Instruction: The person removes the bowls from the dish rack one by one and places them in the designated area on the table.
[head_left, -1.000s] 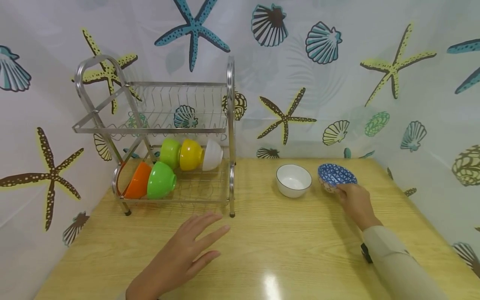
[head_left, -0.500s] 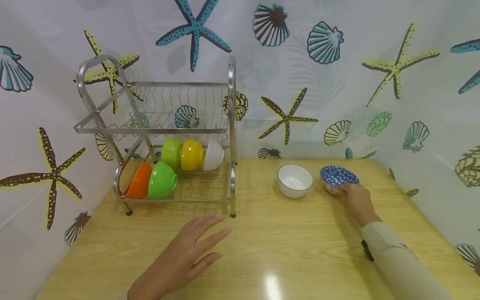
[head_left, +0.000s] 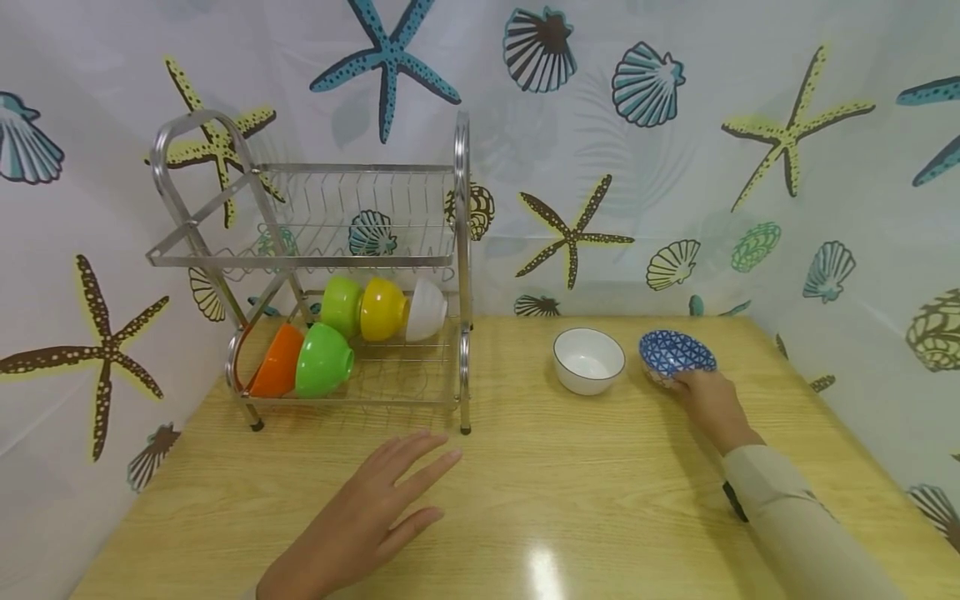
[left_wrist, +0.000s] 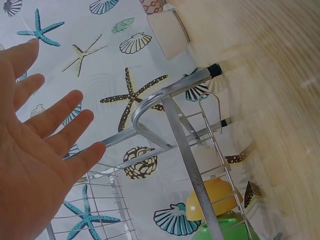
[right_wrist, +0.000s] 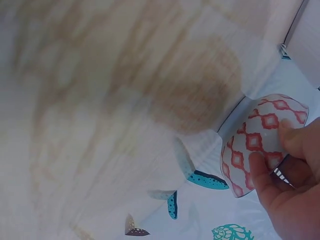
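At the back right of the table, my right hand pinches the near rim of a patterned bowl. Its inside is blue with white lines. In the right wrist view the bowl's outside shows red diamonds on white, with the right thumb and fingers on it. Just left of it stands a white bowl with a dark rim. My left hand hovers over the front of the table, fingers spread and holding nothing. In the left wrist view the left palm faces the camera, with the metal dish rack beyond it.
The two-tier dish rack stands at the left. On its lower tier sit tilted bowls: an orange bowl, a green bowl, a yellow bowl, a white one and others. A patterned curtain surrounds the wooden table.
The patterned bowl tilts very slightly in my right hand's pinch. The left hand stays almost where it was.
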